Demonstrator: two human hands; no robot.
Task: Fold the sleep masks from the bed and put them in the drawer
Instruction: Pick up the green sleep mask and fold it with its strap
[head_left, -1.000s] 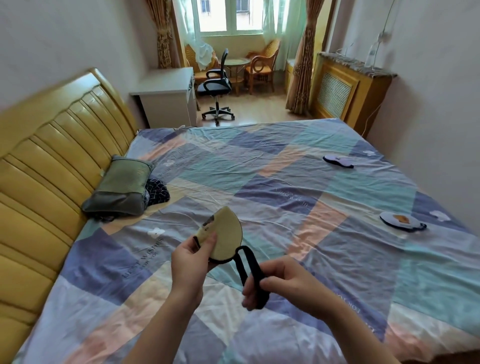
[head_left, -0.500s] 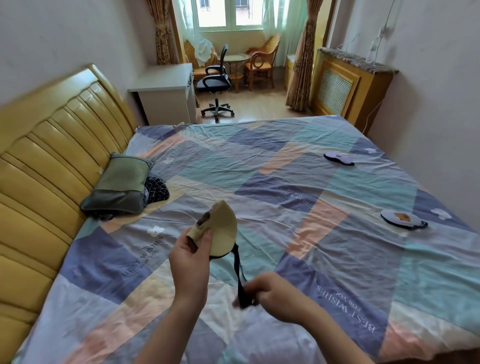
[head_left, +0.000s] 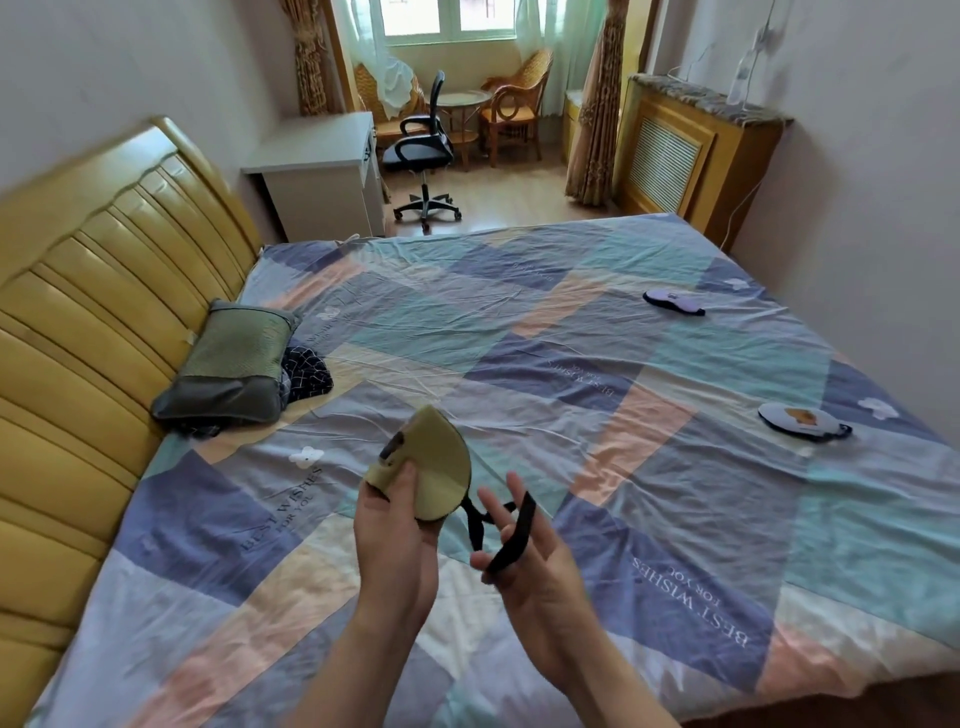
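While the left hand (head_left: 397, 525) pinches a tan sleep mask (head_left: 434, 467) folded in half, thumb on the near face and fingers closed behind it, the mask stands above the near middle of the bed (head_left: 519, 374). Its black elastic strap (head_left: 498, 535) hangs from the lower edge and runs right to the right hand (head_left: 530, 561), whose fingers are spread loosely open, the strap looped over them rather than gripped tight. Two more sleep masks lie flat on the patchwork bedspread: a pale one with an orange print (head_left: 802, 421) near the right edge, and a purple one (head_left: 672, 302) farther away on the right. At the left, a green pillow (head_left: 228, 364) rests against the yellow padded headboard (head_left: 93, 322), touching a dark checked cloth (head_left: 306, 374) just to its right. Beyond the bed's far edge stand a white desk (head_left: 322, 171) and a black office chair (head_left: 423, 156), with wicker chairs (head_left: 517, 109) under the window (head_left: 447, 21).
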